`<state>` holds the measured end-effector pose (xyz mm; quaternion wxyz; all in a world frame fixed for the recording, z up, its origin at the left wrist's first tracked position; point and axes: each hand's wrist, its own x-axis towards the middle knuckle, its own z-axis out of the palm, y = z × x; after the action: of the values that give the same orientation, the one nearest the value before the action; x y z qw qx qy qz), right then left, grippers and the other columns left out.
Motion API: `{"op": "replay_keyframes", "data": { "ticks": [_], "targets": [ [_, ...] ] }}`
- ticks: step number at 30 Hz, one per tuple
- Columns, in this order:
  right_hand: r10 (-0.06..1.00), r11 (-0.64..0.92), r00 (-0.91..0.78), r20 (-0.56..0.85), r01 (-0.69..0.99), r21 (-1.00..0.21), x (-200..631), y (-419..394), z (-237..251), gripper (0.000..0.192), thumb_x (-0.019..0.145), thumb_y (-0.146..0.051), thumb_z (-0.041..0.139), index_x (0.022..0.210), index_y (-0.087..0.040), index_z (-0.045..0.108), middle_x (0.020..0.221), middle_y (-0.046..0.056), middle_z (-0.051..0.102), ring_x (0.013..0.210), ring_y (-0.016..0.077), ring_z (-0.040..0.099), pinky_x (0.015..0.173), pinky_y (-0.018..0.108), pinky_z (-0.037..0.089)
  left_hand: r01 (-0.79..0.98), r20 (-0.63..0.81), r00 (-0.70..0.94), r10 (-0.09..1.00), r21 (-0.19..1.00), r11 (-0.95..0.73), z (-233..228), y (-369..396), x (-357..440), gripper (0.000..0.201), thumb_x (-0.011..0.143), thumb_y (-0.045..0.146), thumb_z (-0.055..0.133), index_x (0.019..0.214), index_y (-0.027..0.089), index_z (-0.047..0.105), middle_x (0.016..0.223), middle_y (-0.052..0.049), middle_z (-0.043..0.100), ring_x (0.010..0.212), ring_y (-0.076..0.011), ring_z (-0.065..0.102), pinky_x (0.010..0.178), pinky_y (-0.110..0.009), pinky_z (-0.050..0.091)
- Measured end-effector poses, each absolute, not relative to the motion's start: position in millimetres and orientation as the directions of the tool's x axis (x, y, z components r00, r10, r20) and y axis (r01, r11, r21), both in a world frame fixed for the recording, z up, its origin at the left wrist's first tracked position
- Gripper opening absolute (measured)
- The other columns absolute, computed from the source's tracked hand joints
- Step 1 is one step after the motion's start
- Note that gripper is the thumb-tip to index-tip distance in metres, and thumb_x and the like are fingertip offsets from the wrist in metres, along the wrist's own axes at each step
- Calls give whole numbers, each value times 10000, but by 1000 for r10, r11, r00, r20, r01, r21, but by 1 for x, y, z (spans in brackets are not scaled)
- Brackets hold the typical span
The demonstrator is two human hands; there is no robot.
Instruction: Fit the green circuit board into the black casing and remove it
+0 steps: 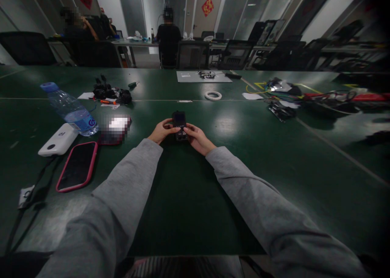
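Note:
A small black handheld device (179, 122) with a dark screen and buttons at its lower end stands on the dark green table (189, 205), straight ahead. My left hand (160, 131) grips its left side with the thumb on its face. My right hand (197, 137) holds its right side, thumb near the buttons. Both arms wear grey sleeves.
On the left lie a water bottle (70, 109), a white power bank (59, 140) and a pink-cased phone (78, 166) with cables. Black parts (111, 93), a white tape ring (213, 95) and a grey mat (203, 76) lie farther back. Cables and tools (304, 97) crowd the right. People sit at far desks.

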<state>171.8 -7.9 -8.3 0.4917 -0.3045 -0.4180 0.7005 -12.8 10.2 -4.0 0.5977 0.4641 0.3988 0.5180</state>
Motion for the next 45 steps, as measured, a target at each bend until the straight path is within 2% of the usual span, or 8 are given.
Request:
{"op": "replay_keyframes", "data": {
  "ticks": [9, 19, 23, 26, 31, 37, 42, 45],
  "targets": [
    [975, -82, -221, 19, -438, -895, 164, -13, -2, 651, 566, -369, 876, 1086, -197, 524, 1068, 33, 622, 974, 143, 599, 925, 290, 492, -316, 16, 159, 987, 948, 36, -9, 13, -12, 769, 560, 275, 886, 1221, 160, 511, 949, -60, 677, 885, -185, 654, 930, -423, 476],
    [992, 35, -106, 73, -325, -945, 163, -11, -5, 705, 568, -415, 852, 1121, -218, 461, 1074, 41, 602, 1000, 166, 586, 938, 331, 477, -336, 12, 127, 992, 941, 31, -9, 14, -10, 685, 556, 238, 886, 1146, 138, 554, 1027, -85, 643, 958, -185, 627, 953, -405, 462],
    [961, 278, 17, 277, -88, -957, 164, -10, -3, 625, 637, -399, 809, 1121, -229, 452, 1062, 46, 581, 1015, 180, 563, 971, 358, 452, -363, -22, 108, 994, 930, 60, -7, 12, -8, 629, 601, 271, 869, 1132, 155, 551, 1018, -77, 643, 892, -156, 636, 909, -370, 477],
    [854, 486, 76, 515, 241, -840, 161, -13, -1, 524, 702, -333, 749, 1136, -226, 476, 1119, 71, 544, 1092, 217, 518, 1037, 405, 396, -401, -73, 139, 988, 908, 124, -4, 8, -1, 592, 639, 367, 847, 1110, 165, 552, 980, -74, 658, 831, -149, 647, 893, -361, 487],
    [764, 586, -156, 626, 576, -571, 149, -22, -1, 442, 803, -238, 608, 1230, -221, 493, 1228, 109, 503, 1215, 299, 423, 1075, 523, 324, -451, -65, 310, 948, 868, 207, 2, 0, 11, 555, 727, 632, 686, 1010, 158, 627, 932, -106, 668, 916, -222, 646, 870, -397, 510],
    [692, 717, -406, 597, 479, -506, 141, -41, 7, 416, 902, -347, 525, 1297, -234, 458, 1305, 109, 464, 1274, 288, 382, 1116, 526, 310, -476, -56, 301, 952, 856, 201, 6, -1, 3, 650, 776, 755, 509, 1020, 171, 658, 963, -135, 676, 1007, -283, 640, 850, -459, 530],
    [740, 655, -159, 654, 393, -646, 142, -45, 8, 404, 916, -456, 515, 1263, -258, 459, 1301, 100, 445, 1254, 254, 402, 1112, 467, 332, -520, -69, 242, 968, 833, 189, 5, 2, -4, 685, 756, 786, 495, 1032, 183, 670, 929, -134, 687, 970, -283, 655, 843, -470, 539],
    [854, 506, 3, 521, 237, -830, 145, -33, -1, 455, 900, -596, 504, 1184, -242, 475, 1154, 88, 509, 1090, 207, 503, 990, 391, 432, -545, -92, 203, 975, 817, 190, 6, 2, -5, 731, 740, 787, 517, 1098, 164, 651, 953, -141, 697, 971, -278, 662, 849, -450, 541]
  ]
}}
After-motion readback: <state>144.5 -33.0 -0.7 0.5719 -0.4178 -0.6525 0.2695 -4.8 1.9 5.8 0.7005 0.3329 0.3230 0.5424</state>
